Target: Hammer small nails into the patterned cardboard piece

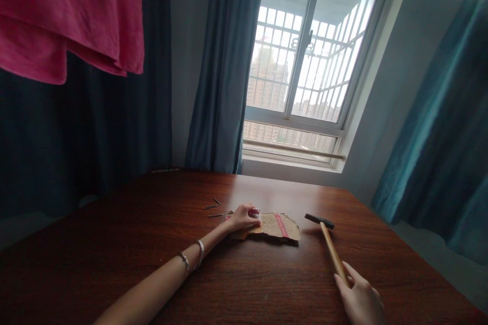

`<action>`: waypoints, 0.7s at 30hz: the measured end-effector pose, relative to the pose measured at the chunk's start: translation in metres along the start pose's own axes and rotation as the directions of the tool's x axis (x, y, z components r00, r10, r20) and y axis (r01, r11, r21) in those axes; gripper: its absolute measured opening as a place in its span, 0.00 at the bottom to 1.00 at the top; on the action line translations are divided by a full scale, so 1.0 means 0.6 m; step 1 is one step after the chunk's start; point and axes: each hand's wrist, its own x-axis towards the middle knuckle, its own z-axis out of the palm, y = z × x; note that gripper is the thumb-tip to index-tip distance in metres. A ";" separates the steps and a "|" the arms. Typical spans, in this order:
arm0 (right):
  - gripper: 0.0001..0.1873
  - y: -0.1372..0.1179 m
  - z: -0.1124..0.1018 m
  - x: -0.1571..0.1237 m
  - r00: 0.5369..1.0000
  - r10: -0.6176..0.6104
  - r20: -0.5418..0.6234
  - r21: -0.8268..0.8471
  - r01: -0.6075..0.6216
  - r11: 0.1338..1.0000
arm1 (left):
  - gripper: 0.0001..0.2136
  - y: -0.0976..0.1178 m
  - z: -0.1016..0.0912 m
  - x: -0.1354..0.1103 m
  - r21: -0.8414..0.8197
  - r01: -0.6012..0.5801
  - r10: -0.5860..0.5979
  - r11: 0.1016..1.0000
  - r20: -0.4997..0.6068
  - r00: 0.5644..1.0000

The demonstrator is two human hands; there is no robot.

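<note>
My right hand (361,294) is closed around the wooden handle of a hammer (333,251). The hammer's dark head is at the far end, by the right side of a piece of cardboard (271,224). This cardboard has a pink-red band, a speckled surface and a ragged edge. Over its left part, my left hand (243,217) is closed on a small dark-red object with a pale, shiny edge (253,212); its kind is unclear and the fingers partly hide it. Left of that hand lie several thin dark nails (212,206).
Everything rests on a glossy reddish-brown wooden table (160,264). A barred window (301,51) and blue curtains (224,71) stand beyond the table's far edge. Pink cloth (84,15) hangs at the upper left.
</note>
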 end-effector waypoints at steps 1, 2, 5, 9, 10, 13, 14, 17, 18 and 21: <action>0.24 0.001 0.000 0.000 1.000 -0.001 -0.001 -0.002 0.001 1.000 | 0.18 0.000 0.000 0.000 -0.001 0.001 -0.001 1.000 0.012 1.000; 0.24 0.000 -0.001 -0.001 1.000 -0.002 -0.002 -0.005 0.002 1.000 | 0.19 0.000 -0.001 0.000 -0.003 -0.001 0.001 1.000 0.021 1.000; 0.22 -0.005 -0.006 -0.004 1.000 -0.006 -0.011 -0.013 0.006 1.000 | 0.20 0.000 -0.001 0.001 -0.001 -0.016 0.016 1.000 0.035 0.999; 0.20 -0.009 -0.010 -0.007 1.000 -0.013 -0.011 -0.022 0.012 1.000 | 0.19 0.001 -0.002 0.000 0.007 -0.042 0.042 0.999 0.033 0.999; 0.20 -0.008 -0.010 -0.008 1.000 -0.010 -0.008 -0.027 0.010 1.000 | 0.19 0.002 -0.002 0.000 0.009 -0.047 0.047 0.999 0.031 0.998; 0.20 -0.005 -0.008 -0.007 1.000 -0.007 0.003 -0.044 0.007 0.999 | 0.19 0.005 -0.003 -0.001 0.024 -0.043 0.042 0.999 0.030 0.999; 0.20 -0.005 -0.008 -0.008 1.000 -0.010 0.009 -0.049 0.010 0.999 | 0.19 0.006 -0.004 -0.001 0.032 -0.039 0.038 0.999 0.031 0.999; 0.20 -0.007 -0.010 -0.010 0.999 -0.020 0.042 -0.076 0.023 0.997 | 0.19 0.006 -0.005 -0.001 0.054 -0.028 0.026 0.998 0.031 0.999; 0.21 -0.009 -0.011 -0.011 0.998 -0.015 0.061 -0.094 0.021 0.995 | 0.19 0.004 -0.005 -0.001 0.054 -0.029 0.027 0.998 0.032 0.999; 0.23 -0.011 -0.010 -0.016 0.995 -0.009 0.097 -0.141 0.023 0.990 | 0.23 -0.005 -0.006 0.001 -0.022 -0.028 0.030 0.999 0.053 0.998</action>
